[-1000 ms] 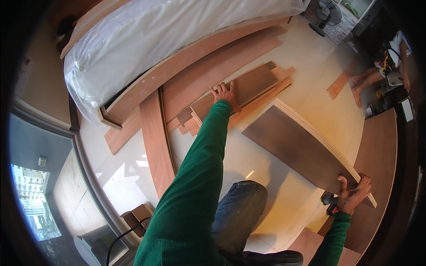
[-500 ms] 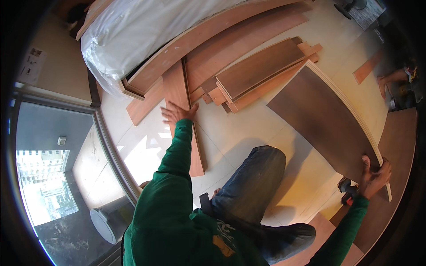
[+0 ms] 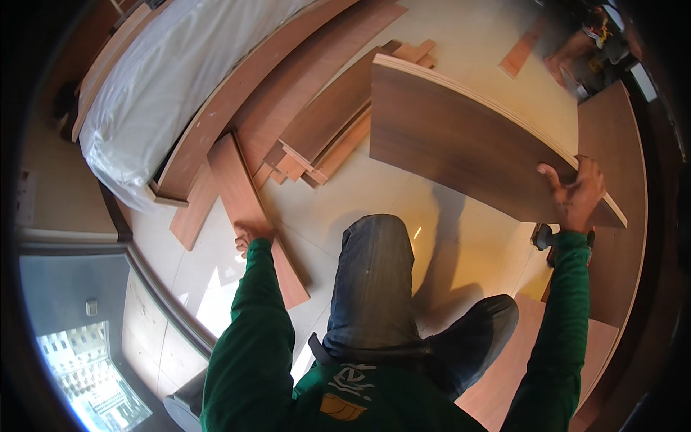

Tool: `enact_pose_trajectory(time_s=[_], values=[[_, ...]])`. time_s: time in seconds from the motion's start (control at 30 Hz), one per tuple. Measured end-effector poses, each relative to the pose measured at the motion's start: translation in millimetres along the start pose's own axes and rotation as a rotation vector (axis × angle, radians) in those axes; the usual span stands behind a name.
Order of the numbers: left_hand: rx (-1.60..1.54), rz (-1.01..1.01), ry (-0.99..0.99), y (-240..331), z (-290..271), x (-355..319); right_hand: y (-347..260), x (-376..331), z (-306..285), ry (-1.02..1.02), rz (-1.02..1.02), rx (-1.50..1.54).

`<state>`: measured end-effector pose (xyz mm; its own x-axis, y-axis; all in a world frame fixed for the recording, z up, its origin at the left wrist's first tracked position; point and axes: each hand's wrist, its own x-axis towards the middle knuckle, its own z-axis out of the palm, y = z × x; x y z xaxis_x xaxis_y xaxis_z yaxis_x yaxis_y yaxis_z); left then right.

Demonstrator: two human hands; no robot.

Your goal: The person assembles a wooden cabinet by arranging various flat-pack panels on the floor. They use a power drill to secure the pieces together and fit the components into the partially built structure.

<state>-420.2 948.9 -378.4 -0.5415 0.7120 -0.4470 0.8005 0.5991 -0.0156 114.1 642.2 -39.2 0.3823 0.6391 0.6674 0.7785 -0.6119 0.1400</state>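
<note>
My right hand [image 3: 577, 193] is closed over the upper edge of a wide dark-brown wooden panel [image 3: 461, 137], near its right end. The panel stands tilted on edge, its pale layered edge facing up. At the left, the fingers of my left hand [image 3: 255, 235] curl around the side of a reddish-brown plank [image 3: 234, 176]. That plank lies slanting across the tiles, its far end by the long boards. Under the panel's right end a dark tool [image 3: 543, 236], perhaps a power drill, shows in part.
A plastic-wrapped mattress [image 3: 144, 108] lies behind a long wooden board [image 3: 245, 93]. Stacked boards [image 3: 324, 108] rest mid-floor. A large brown panel [image 3: 612, 158] stands at the right, and a flat board [image 3: 504, 360] lies beside my leg. A person's bare leg [image 3: 568, 54] shows far right.
My left hand, spread above the plank before, has come down and closed on its side. The dark panel has swung more upright in my right hand. The whole view has shifted rightward.
</note>
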Motion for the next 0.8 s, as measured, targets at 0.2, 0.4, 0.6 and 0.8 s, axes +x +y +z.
enact_pose_trajectory(time_s=[0.2,0.4,0.6,0.8], values=[[-0.047,0.055,0.073,-26.2,-28.1,-31.7,3.9,-1.9,4.1,-0.010,0.065,0.063],[-0.170,0.202,0.199,-68.1,-39.0,-65.1,5.3,-1.5,6.6,0.029,0.071,0.073],[-0.217,0.259,0.233,-109.6,-21.3,-89.7,4.7,-2.0,9.5,0.059,0.058,0.069],[-0.267,0.429,0.239,-152.9,-3.8,-106.6,8.1,-2.1,7.8,0.087,0.044,0.082]])
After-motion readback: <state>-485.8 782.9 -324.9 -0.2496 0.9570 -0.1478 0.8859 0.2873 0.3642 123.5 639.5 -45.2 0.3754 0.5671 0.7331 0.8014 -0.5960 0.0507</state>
